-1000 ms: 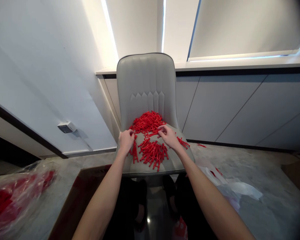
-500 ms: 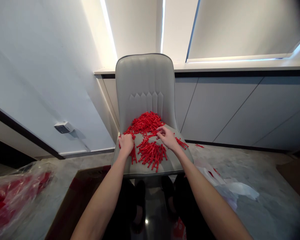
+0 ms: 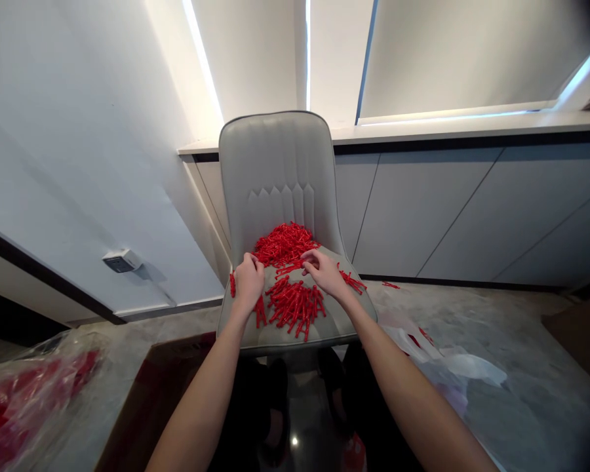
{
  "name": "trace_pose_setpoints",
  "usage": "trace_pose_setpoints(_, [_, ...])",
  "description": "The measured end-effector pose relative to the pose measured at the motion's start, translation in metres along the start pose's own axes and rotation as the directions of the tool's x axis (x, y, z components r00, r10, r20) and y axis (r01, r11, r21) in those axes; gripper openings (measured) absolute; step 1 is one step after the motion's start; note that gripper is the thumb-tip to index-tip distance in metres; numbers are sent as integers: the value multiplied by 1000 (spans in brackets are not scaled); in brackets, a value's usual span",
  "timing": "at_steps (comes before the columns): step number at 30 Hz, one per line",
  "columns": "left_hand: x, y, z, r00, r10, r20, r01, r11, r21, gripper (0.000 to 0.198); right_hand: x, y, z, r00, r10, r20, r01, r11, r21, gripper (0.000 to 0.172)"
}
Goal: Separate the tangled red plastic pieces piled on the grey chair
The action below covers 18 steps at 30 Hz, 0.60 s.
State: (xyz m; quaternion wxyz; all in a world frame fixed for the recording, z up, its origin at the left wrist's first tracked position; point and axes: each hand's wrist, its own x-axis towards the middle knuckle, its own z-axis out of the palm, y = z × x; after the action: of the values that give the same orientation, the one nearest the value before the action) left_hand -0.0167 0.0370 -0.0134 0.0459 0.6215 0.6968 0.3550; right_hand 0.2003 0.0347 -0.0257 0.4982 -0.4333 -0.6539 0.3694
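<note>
Hundreds of small red plastic rods [image 3: 295, 305] lie in two heaps on our grey padded chair seat [image 3: 275, 342], light and stiff by the look of them, likeliest taken by the shaft. Our left hand [image 3: 249, 283] curls at the seat's edge, our right hand [image 3: 322, 272] beside the front heap; whether the curved fingers [image 3: 309, 257] grip any, we cannot tell.
</note>
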Motion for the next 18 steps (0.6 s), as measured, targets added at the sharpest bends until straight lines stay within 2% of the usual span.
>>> trace_pose_setpoints(3, [-1, 3, -1, 998, -56, 6, 55, 959, -278, 11, -1, -4, -1, 1000, -20, 16, 21, 999, -40, 12])
trace_pose_setpoints(6, [-4, 12, -10, 977, -185, 101, 210, 805, -554, 16, -5, -13, -2, 998, -52, 33, 54, 997, -61, 14])
trace_pose_setpoints(8, [-9, 20, -19, 962, -214, 168, 271, 700, -661, 15, -8, -21, -2, 996, -79, 48, 82, 994, -71, 16])
trace_pose_setpoints(13, [-25, 35, -38, 961, -3, 277, 224, 599, -769, 27, -13, -37, -5, 986, -143, 84, 150, 985, -82, 19])
trace_pose_setpoints(18, [-26, 35, -35, 946, 64, 318, 216, 609, -763, 26, -13, -39, -5, 988, -126, 92, 135, 987, -93, 19])
